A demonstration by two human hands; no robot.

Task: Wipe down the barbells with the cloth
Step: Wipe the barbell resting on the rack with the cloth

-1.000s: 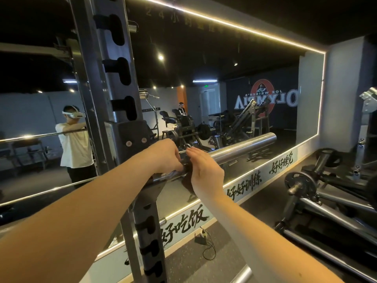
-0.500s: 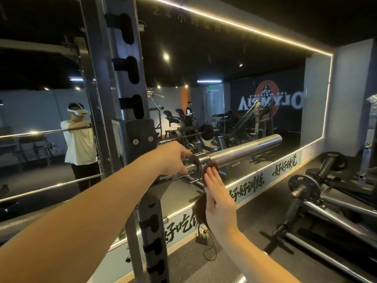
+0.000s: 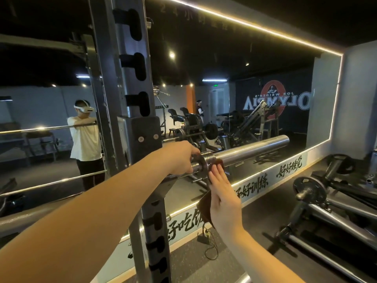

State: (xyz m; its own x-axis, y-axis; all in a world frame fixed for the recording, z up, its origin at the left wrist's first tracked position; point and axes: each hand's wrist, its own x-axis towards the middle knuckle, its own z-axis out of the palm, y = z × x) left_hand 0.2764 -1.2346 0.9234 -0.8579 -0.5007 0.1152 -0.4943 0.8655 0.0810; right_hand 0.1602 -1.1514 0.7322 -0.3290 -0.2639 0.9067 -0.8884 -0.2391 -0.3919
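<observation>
Head view, change:
- One second back, the right hand (image 3: pixel 222 198) is seen laid over the top of the barbell (image 3: pixel 240 153) at the collar (image 3: pixel 204 160), touching the left hand (image 3: pixel 180 158).
- Half a second back it is already dropped below the bar. Now it is held in much the same place, palm turned toward the bar and fingers pointing up at the collar's lower edge.
- The left hand is unchanged throughout.

Meaning, as judged: the top of the collar is probably done with and the wipe is being carried round to its underside. The long sleeve (image 3: pixel 265 146) beyond is likely yet to be covered.

Hands:
- The left hand is clamped round the thin shaft just inside the collar, steadying it.
- The right hand is kept flat with its fingers straight and together. The cloth (image 3: pixel 205 209) is pressed behind them. Whether the thumb pins it cannot be told.
- The two hands are close but not touching, with the collar between them.

Task's things:
- The barbell is seated in the hook of the rack upright (image 3: pixel 132 78), about level, its sleeve projecting right in front of the mirror (image 3: pixel 265 78).
- The sleeve is bright bare steel with a clean highlight along its top. No plates are loaded on it. The collar is ringed and darker.
- The cloth is dark brown and limp. A small fold is showing at the fingertips against the collar, and the rest hangs behind the palm.
</observation>
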